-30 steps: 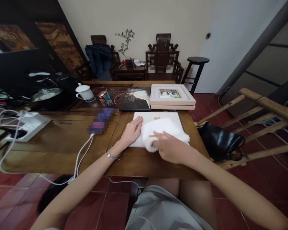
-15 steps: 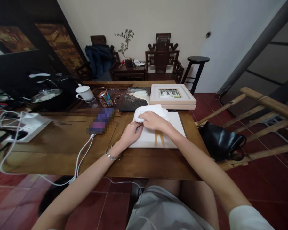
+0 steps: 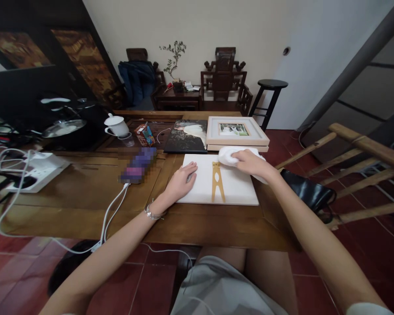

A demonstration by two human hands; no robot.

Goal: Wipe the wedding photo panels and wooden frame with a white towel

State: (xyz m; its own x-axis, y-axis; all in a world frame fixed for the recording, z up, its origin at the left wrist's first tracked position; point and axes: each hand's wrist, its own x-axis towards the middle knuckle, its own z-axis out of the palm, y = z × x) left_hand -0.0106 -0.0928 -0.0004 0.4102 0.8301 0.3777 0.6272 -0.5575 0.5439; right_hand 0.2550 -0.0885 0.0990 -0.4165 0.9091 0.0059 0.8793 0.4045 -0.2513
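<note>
A flat white panel (image 3: 200, 192) lies on the wooden table in front of me, with a gold A-shaped stand (image 3: 216, 183) against its upper face. My right hand (image 3: 251, 162) is closed around a bunched white cloth (image 3: 228, 155) at the panel's far right corner. Part of the cloth hangs past the panel's right side. On the panel's left edge rests my left hand (image 3: 181, 181), fingers stretched out and the thumb apart, holding nothing.
Behind the panel are a dark picture panel (image 3: 186, 136) and stacked light wood frames (image 3: 238, 131). To the left are a phone (image 3: 139, 165) on a white cable, a small box (image 3: 145, 135), a lidded white cup (image 3: 117, 126) and a power strip (image 3: 41, 173). A wooden chair (image 3: 364, 144) stands at right.
My right hand has moved right with the cloth, from the panel's far left to its far right corner, uncovering the gold stand's top. My left hand stays at the left edge.
</note>
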